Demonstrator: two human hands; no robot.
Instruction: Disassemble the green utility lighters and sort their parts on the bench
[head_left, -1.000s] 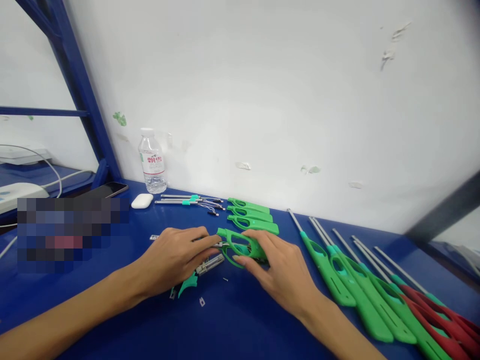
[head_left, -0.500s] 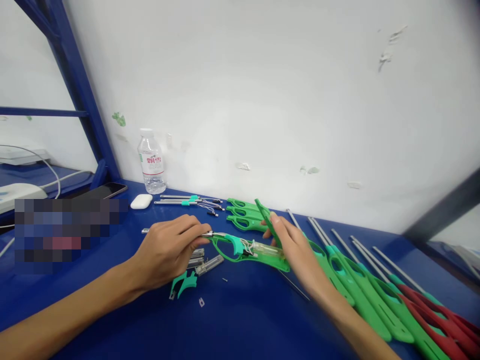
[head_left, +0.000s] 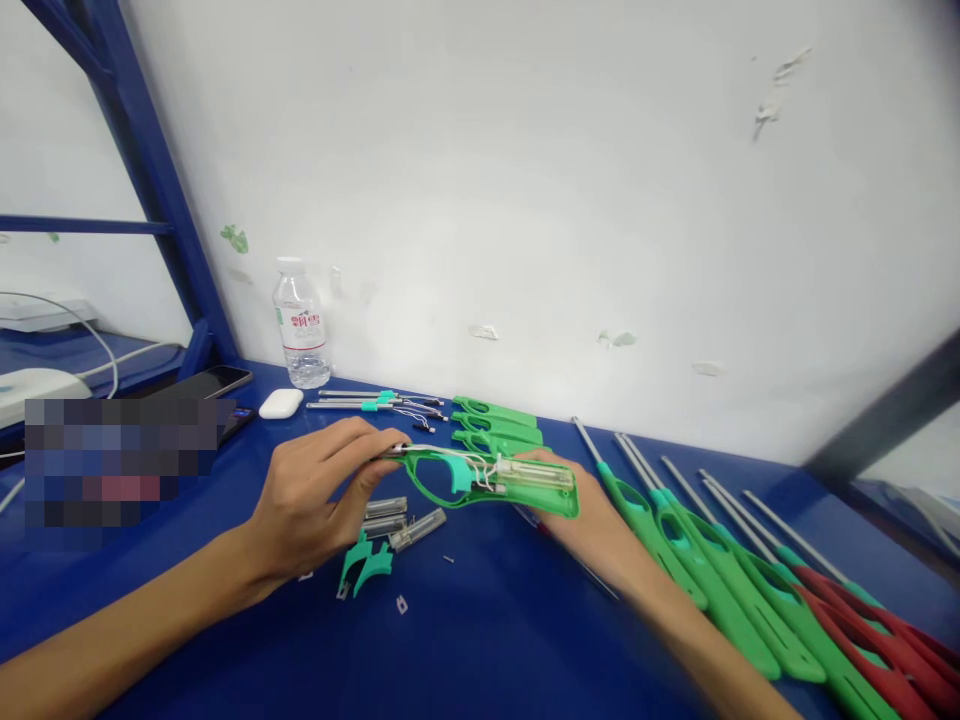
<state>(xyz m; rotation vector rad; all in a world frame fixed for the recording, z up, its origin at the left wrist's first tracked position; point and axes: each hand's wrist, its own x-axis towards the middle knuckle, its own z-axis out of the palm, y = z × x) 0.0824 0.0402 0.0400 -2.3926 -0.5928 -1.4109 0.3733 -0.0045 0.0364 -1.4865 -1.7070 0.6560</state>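
Note:
An open green lighter casing (head_left: 536, 495) is raised above the blue table, its inside facing me, showing a clear fuel tank (head_left: 536, 472), white wires and a teal trigger (head_left: 459, 474). My left hand (head_left: 319, 490) pinches its front end, where the metal tube meets the casing. My right hand (head_left: 592, 525) is behind and below the casing's rear end, its fingers mostly hidden. A screwdriver with a thin shaft (head_left: 598, 580) lies beneath the right hand. Below the casing lie clear tanks (head_left: 418, 530), teal triggers (head_left: 373, 567) and a small screw (head_left: 448, 559).
Green shells (head_left: 499, 412) and metal tubes with wires (head_left: 349, 405) lie near the wall. Several assembled green lighters (head_left: 720, 590) and red lighters (head_left: 862, 640) are at the right. A water bottle (head_left: 302, 335), white case (head_left: 281, 403) and phone (head_left: 214, 382) stand or lie left.
The casing has been raised and turned so its inside faces me more. My right hand has moved behind it, and the green shell piece it held upright is no longer visible.

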